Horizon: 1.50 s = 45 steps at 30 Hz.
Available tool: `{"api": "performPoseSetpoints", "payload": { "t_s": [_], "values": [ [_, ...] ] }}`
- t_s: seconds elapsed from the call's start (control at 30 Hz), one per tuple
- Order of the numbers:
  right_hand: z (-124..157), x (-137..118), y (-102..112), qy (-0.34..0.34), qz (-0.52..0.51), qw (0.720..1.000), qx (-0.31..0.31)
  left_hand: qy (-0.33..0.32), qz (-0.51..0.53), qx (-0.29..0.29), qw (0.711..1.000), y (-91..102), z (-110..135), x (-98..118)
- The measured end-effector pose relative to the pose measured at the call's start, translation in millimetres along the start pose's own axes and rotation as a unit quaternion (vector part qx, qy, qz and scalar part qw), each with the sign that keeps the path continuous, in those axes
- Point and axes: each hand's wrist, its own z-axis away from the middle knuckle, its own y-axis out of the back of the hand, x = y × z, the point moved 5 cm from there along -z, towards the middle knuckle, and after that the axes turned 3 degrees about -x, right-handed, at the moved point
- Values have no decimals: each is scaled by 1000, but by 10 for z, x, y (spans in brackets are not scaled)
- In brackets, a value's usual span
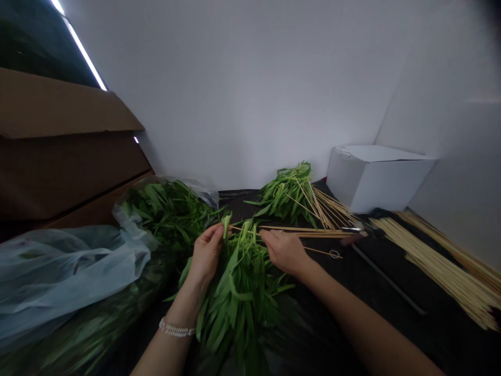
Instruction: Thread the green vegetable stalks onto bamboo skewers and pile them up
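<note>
My left hand (206,253) pinches a folded green stalk (226,223) at the top of a loose bunch of leafy greens (238,292) lying on the black surface. My right hand (285,251) is closed on thin bamboo skewers (309,232) that point left into the folded stalk. A pearl bracelet (176,329) is on my left wrist.
A finished pile of skewered greens (291,193) lies behind. Loose skewers (438,266) lie in a row at right. Scissors (364,230) rest near them. A plastic bag of greens (117,250) sits at left, cardboard boxes (58,151) behind it, a white box (371,175) at back right.
</note>
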Motion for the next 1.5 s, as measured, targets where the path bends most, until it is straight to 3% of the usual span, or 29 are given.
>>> {"api": "performPoseSetpoints", "payload": {
  "t_s": [0.4,0.7,1.03,1.5],
  "values": [
    [0,-5,-9,-5,9,1000,9,3,-16,0,1000,19,1,-26],
    [3,-11,-3,0,6,1000,6,0,-21,37,999,64,-34,1],
    [5,-35,-38,0,4,1000,-19,-21,-88,17,996,125,-75,-15],
    [13,-70,-69,-5,-3,1000,-24,52,-45,-6,998,23,-4,-79]
  ]
}}
